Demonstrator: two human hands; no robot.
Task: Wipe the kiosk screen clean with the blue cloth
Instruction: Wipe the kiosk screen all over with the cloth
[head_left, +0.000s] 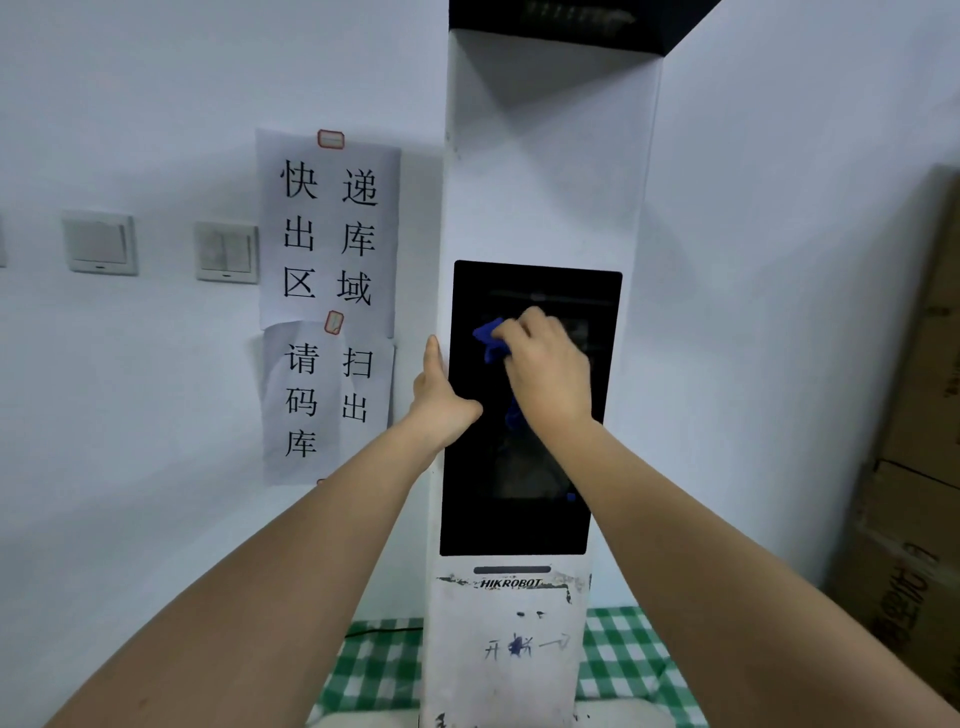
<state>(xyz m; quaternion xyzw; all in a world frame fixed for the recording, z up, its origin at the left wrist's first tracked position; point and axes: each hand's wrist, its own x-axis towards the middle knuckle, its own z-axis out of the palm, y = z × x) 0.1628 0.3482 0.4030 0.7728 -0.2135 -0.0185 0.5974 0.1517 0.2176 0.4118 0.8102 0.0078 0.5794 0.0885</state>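
Note:
A tall white kiosk (545, 171) stands in front of me with a dark screen (514, 514) set in its face. My right hand (550, 369) grips a crumpled blue cloth (491, 338) and holds it against the upper middle of the screen. Part of the cloth pokes out left of the fingers and a bit shows below the wrist. My left hand (441, 395) holds the kiosk's left edge, thumb on the screen's left margin, fingers wrapped around the side and hidden.
Two paper signs (330, 301) with black characters hang on the wall left of the kiosk, beside two light switches (226, 252). Cardboard boxes (914, 467) are stacked at the right. A green checked cloth (374, 670) covers the surface at the kiosk's foot.

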